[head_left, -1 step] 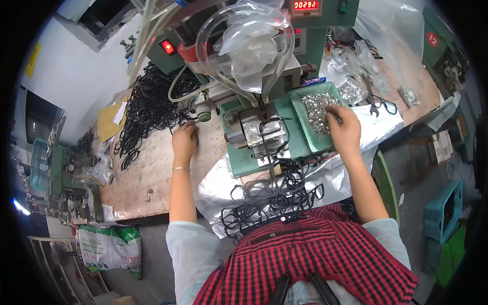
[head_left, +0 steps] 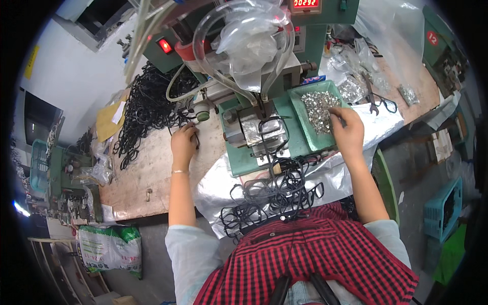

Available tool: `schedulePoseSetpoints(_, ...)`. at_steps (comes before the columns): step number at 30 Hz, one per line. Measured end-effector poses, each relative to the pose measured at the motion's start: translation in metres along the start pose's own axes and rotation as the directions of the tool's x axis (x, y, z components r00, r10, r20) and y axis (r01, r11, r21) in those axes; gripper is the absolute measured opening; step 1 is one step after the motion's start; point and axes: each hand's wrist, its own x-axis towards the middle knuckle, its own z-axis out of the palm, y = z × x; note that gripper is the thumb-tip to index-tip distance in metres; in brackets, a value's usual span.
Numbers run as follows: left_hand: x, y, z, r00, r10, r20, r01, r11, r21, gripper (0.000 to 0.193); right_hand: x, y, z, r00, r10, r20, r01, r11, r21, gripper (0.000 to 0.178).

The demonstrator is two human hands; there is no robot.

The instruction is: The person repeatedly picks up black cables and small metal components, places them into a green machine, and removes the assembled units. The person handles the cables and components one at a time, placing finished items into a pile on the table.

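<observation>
My left hand [head_left: 183, 145] rests low over the bench beside the black pile, fingers curled round a black eyeglass frame [head_left: 197, 141] that shows mostly as thin dark edges. On the right, my right hand [head_left: 348, 133] reaches over the near right rim of a green tray [head_left: 311, 142]. Its thumb and fingers are bent together at the small silvery metal parts [head_left: 317, 109]; what they pinch, if anything, is hidden. Between the hands stands a green press with a metal fixture [head_left: 262, 132], and a black frame [head_left: 282, 134] lies across it.
Tangled black eyeglass frames [head_left: 277, 190] lie on silver foil near my lap. A large heap of black frames [head_left: 145, 109] covers the back left. Clear hoses [head_left: 203, 30] hang above the press. A wrench [head_left: 372, 99] and bagged parts [head_left: 408, 95] lie right of the tray.
My right hand has shifted slightly right and toward me at the tray. My left hand has moved a little left, its fingers still curled.
</observation>
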Motion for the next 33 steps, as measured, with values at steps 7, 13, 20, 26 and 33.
schedulePoseSetpoints(7, -0.023, 0.052, -0.048, 0.915, -0.068, -0.398, -0.064, 0.949, -0.309, 0.014, 0.000, -0.054, -0.025, 0.974, 0.070, 0.215, -0.135, 0.943, 0.304, 0.012)
schedulePoseSetpoints(13, -0.032, 0.059, -0.013, 0.744, -0.620, -0.249, 0.069, 0.441, -0.895, 0.015, 0.035, -0.107, 0.025, 0.931, -0.009, 0.365, -0.232, 0.755, 0.613, 0.026)
schedulePoseSetpoints(20, -0.045, 0.131, -0.049, 0.724, -0.642, -0.252, -0.099, 0.264, -0.959, 0.013, 0.027, -0.121, 0.027, 0.927, 0.070, 0.368, -0.322, 0.652, 0.687, 0.043)
schedulePoseSetpoints(26, -0.022, 0.201, -0.154, 0.662, -0.266, -0.700, -0.660, 0.235, -0.713, 0.021, 0.025, -0.130, 0.035, 0.900, 0.071, 0.431, -0.411, 0.471, 0.780, 0.051)
schedulePoseSetpoints(33, -0.034, 0.232, -0.116, 0.655, -0.055, -0.753, -0.642, 0.484, -0.594, 0.018, 0.015, -0.132, 0.013, 0.915, -0.057, 0.399, -0.250, 0.696, 0.673, 0.046)
